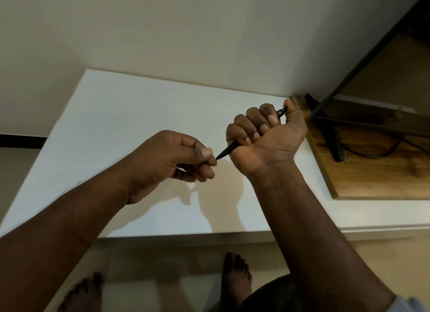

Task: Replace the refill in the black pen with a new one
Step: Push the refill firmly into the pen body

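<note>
Hands are meeting above a white surface (130, 116), both raised clear of it and casting soft shadows onto it. The right hand (267, 139) is clenching its fingers (252, 125) in a fist around the black pen (229, 149), palm and inner wrist turned toward the camera; the thumb is pressing on the pen's upper end, which is poking out of the top of the fist near the surface's far right corner. The pen is lying slanted through the fist, its tapered writing end sticking out below the little finger and pointing down and to the left. The left hand (162, 162) is sitting just beside that tip, its thumb and forefinger pinched together right at the point, with the remaining fingers curled loosely underneath; whether the pinch is actually gripping the thin metal tip or only touching it is too small to tell. Both forearms are reaching in from the bottom edge, the right one showing a pale sleeve edge at the lower right corner. To the right, a wooden board (372, 172) is butting against the white surface, carrying a black metal stand (335, 134) and a dark cable (381, 153). Below the surface's near edge, two bare feet (236, 276) are resting on a pale floor (162, 265).
</note>
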Motion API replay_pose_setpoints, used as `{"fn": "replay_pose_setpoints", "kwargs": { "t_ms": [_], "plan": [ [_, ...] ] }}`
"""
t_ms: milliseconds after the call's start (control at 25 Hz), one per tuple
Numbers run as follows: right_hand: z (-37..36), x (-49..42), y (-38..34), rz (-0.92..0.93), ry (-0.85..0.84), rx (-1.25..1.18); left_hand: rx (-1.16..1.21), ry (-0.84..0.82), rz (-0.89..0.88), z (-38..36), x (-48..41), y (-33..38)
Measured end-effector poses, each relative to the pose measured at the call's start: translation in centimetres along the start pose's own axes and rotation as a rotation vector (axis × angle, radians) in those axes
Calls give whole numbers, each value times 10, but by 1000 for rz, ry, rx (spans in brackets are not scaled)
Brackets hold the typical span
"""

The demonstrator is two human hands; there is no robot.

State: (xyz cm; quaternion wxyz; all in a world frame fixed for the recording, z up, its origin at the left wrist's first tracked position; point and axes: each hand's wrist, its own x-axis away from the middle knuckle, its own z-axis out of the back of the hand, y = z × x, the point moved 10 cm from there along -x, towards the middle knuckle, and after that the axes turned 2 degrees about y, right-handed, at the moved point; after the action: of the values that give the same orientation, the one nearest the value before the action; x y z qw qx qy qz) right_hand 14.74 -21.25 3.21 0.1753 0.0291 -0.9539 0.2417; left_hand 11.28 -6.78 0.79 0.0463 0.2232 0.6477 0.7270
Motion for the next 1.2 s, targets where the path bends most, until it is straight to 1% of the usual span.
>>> {"fn": "replay_pose_setpoints", "kwargs": {
  "t_ms": [320, 1200],
  "plan": [
    [-1, -1, -2, -1, -11, 1, 15, -10, 13, -2, -1, -1],
    [1, -1, -1, 2, 21, 4, 7, -34, 13, -2, -2, -2]
  ]
}}
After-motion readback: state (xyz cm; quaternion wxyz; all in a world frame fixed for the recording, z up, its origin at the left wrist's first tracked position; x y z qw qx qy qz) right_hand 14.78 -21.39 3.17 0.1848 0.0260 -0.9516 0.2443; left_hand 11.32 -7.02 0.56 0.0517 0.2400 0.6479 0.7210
